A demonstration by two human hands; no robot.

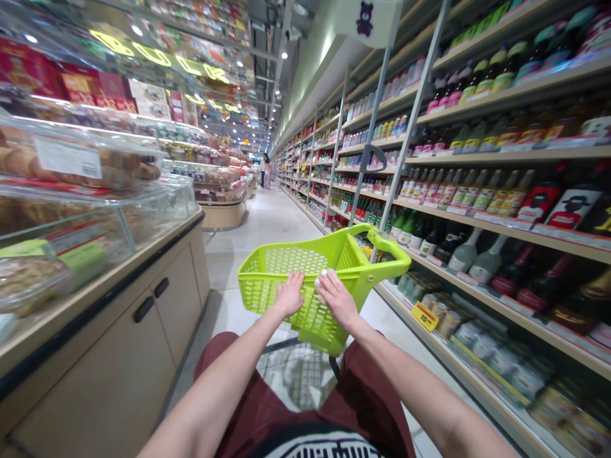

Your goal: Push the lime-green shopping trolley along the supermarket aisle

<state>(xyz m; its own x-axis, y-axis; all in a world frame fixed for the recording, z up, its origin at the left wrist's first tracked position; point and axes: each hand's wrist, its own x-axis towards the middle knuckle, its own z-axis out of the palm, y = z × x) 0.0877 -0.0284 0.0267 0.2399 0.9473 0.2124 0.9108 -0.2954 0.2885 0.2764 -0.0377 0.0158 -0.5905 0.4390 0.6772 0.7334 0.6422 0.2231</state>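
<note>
A lime-green shopping cart (267, 286) with a perforated basket stands sideways in front of my knees. My left hand (289, 296) rests against the near side of the basket at its rim, fingers stretched out and fairly flat. Just to its right, my right hand (338, 299) presses a small crumpled white wipe (324, 276) to the same rim. Part of the wipe is hidden under the fingers. The cart's looped handle (394, 251) points right, towards the shelves. Inside the basket, the part behind the near wall is hidden.
Tall shelves (487, 152) of bottles and cans line the right, with a yellow price tag (424, 316) low down. On the left stands a wooden counter (119, 356) with packaged food behind glass. The tiled aisle (267, 213) runs ahead to people (265, 170) far off.
</note>
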